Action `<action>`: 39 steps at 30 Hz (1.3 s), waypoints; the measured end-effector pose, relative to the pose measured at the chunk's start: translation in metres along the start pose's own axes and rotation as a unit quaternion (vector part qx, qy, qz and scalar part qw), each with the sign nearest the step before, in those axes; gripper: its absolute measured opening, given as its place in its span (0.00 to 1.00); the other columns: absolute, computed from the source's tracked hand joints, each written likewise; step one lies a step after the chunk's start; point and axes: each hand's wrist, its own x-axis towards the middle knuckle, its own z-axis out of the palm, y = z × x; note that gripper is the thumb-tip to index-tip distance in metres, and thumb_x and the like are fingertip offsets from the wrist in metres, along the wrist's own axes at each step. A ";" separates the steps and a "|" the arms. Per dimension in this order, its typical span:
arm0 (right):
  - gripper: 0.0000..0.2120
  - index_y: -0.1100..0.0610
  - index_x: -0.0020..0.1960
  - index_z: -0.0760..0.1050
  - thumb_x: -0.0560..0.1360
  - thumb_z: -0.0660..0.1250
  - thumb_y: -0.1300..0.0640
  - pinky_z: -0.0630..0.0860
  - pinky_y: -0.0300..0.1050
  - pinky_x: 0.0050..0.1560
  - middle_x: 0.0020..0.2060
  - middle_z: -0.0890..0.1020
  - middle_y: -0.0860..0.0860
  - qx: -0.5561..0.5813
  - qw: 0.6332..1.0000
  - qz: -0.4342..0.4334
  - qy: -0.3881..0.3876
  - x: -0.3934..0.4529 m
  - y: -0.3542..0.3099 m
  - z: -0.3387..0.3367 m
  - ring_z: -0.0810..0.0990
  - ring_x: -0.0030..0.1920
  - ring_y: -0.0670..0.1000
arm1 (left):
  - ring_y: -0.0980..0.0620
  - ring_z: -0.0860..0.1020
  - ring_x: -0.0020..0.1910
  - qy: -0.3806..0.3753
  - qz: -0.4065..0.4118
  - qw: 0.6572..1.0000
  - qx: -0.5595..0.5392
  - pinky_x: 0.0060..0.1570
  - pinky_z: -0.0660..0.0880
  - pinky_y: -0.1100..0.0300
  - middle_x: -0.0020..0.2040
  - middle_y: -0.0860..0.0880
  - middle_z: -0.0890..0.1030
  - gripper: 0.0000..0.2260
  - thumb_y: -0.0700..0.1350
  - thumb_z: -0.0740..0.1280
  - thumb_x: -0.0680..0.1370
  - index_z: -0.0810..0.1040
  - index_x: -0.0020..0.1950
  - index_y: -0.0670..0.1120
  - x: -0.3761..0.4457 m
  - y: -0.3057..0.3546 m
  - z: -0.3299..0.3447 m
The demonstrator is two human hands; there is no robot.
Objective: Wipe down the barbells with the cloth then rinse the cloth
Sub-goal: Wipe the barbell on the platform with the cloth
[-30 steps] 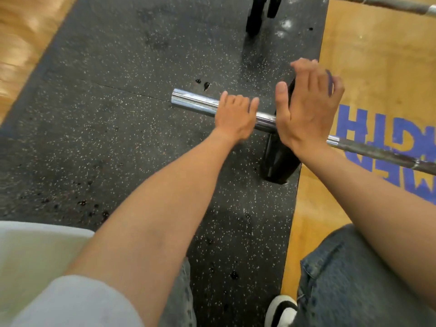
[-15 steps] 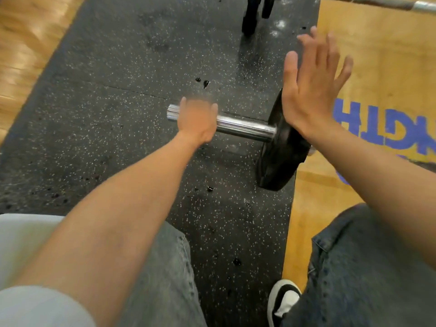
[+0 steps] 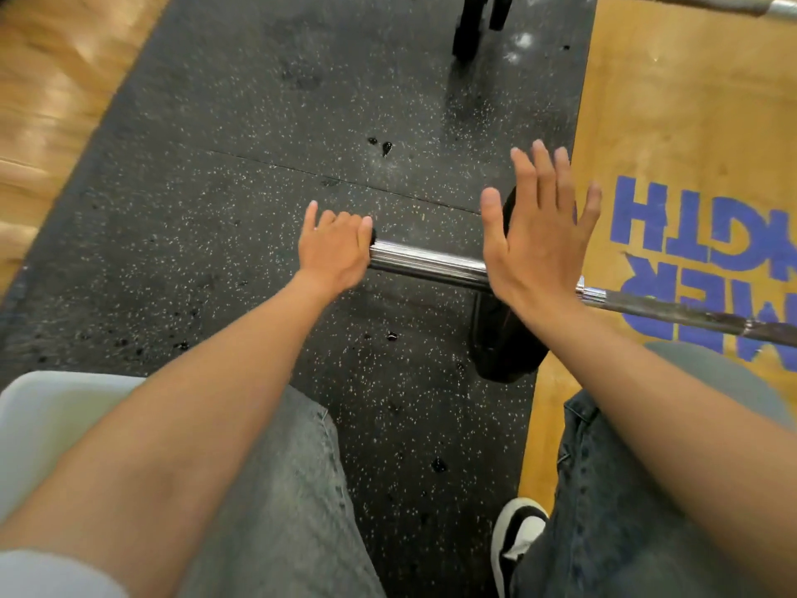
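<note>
A barbell lies on the floor, its chrome sleeve (image 3: 427, 265) pointing left and its darker shaft (image 3: 690, 312) running off to the right. A black weight plate (image 3: 504, 347) sits on the sleeve. My left hand (image 3: 336, 248) grips the sleeve's outer end with curled fingers. A small dark bit shows under its fingertips; I cannot tell whether it is the cloth. My right hand (image 3: 534, 243) is flat with its fingers spread, in front of the upper part of the plate.
The barbell's end rests on a black speckled rubber mat (image 3: 258, 166) beside a wooden platform (image 3: 690, 101) with blue letters. A second bar (image 3: 711, 6) lies at the top right and black legs (image 3: 470, 23) stand at the top. A white object (image 3: 43, 425) is by my left knee.
My left hand has slid left along the sleeve, from near the plate to its outer end. My right hand has straightened its fingers and stayed by the plate.
</note>
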 end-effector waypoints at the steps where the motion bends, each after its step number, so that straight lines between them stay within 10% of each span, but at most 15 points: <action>1: 0.30 0.49 0.80 0.60 0.83 0.44 0.38 0.42 0.64 0.80 0.82 0.59 0.47 0.022 1.000 0.012 -0.002 -0.005 -0.001 -0.002 0.49 0.83 0.51 | 0.39 0.78 0.61 0.000 -0.008 1.000 -0.007 0.80 0.51 0.40 0.50 0.43 0.82 0.30 0.52 0.36 0.84 0.78 0.49 0.45 -0.003 0.008 0.000; 8: 0.29 0.47 0.80 0.60 0.83 0.42 0.39 0.38 0.66 0.78 0.82 0.58 0.47 0.047 0.998 0.050 0.014 0.013 0.005 -0.020 0.48 0.83 0.51 | 0.43 0.78 0.58 -0.017 0.150 0.988 -0.035 0.81 0.51 0.45 0.53 0.46 0.83 0.22 0.48 0.45 0.87 0.79 0.58 0.46 -0.035 0.140 0.019; 13: 0.29 0.49 0.81 0.60 0.84 0.43 0.41 0.37 0.66 0.78 0.82 0.59 0.47 0.026 0.999 0.040 -0.011 -0.008 0.018 -0.012 0.47 0.83 0.52 | 0.48 0.80 0.41 -0.002 0.109 0.994 0.028 0.78 0.57 0.40 0.31 0.54 0.72 0.14 0.38 0.53 0.83 0.72 0.44 0.50 -0.033 0.044 0.001; 18: 0.28 0.50 0.80 0.61 0.84 0.44 0.40 0.41 0.65 0.79 0.81 0.60 0.48 0.010 1.000 0.022 0.009 -0.037 0.012 -0.013 0.50 0.83 0.51 | 0.48 0.72 0.38 0.024 -0.002 0.999 0.022 0.80 0.53 0.41 0.28 0.50 0.70 0.29 0.48 0.38 0.85 0.73 0.37 0.44 -0.039 -0.017 -0.001; 22: 0.29 0.50 0.80 0.61 0.85 0.44 0.40 0.42 0.66 0.79 0.81 0.60 0.48 0.005 1.000 0.015 0.010 -0.054 0.011 -0.015 0.50 0.83 0.51 | 0.48 0.78 0.33 -0.023 0.107 0.994 -0.021 0.75 0.61 0.41 0.29 0.52 0.76 0.17 0.39 0.48 0.82 0.77 0.50 0.48 -0.054 0.086 0.012; 25: 0.29 0.50 0.81 0.60 0.84 0.43 0.40 0.42 0.68 0.78 0.82 0.59 0.48 -0.007 1.000 0.012 0.000 -0.063 0.010 -0.017 0.49 0.83 0.51 | 0.46 0.82 0.50 -0.038 0.142 0.988 -0.055 0.80 0.52 0.46 0.43 0.49 0.84 0.23 0.47 0.45 0.86 0.80 0.53 0.49 -0.065 0.139 0.018; 30: 0.29 0.48 0.81 0.59 0.84 0.43 0.40 0.40 0.67 0.78 0.82 0.58 0.46 0.018 1.000 0.009 0.021 -0.055 -0.011 -0.031 0.48 0.83 0.52 | 0.47 0.82 0.39 -0.054 0.108 0.992 0.042 0.79 0.54 0.42 0.30 0.51 0.77 0.20 0.40 0.45 0.86 0.76 0.63 0.45 -0.055 0.038 0.012; 35: 0.29 0.47 0.82 0.57 0.84 0.43 0.38 0.39 0.68 0.78 0.83 0.56 0.46 0.019 1.000 -0.001 -0.011 -0.053 -0.023 -0.023 0.46 0.83 0.51 | 0.48 0.82 0.39 -0.068 -0.017 0.996 0.049 0.81 0.47 0.44 0.26 0.49 0.77 0.40 0.55 0.34 0.86 0.79 0.31 0.46 -0.056 -0.030 0.014; 39: 0.29 0.49 0.81 0.59 0.84 0.45 0.39 0.40 0.67 0.79 0.82 0.57 0.48 -0.010 1.000 0.023 -0.007 -0.076 -0.015 -0.019 0.47 0.83 0.51 | 0.50 0.81 0.38 -0.068 0.048 0.997 -0.002 0.81 0.47 0.45 0.28 0.48 0.79 0.38 0.55 0.36 0.87 0.80 0.34 0.45 -0.072 0.047 0.015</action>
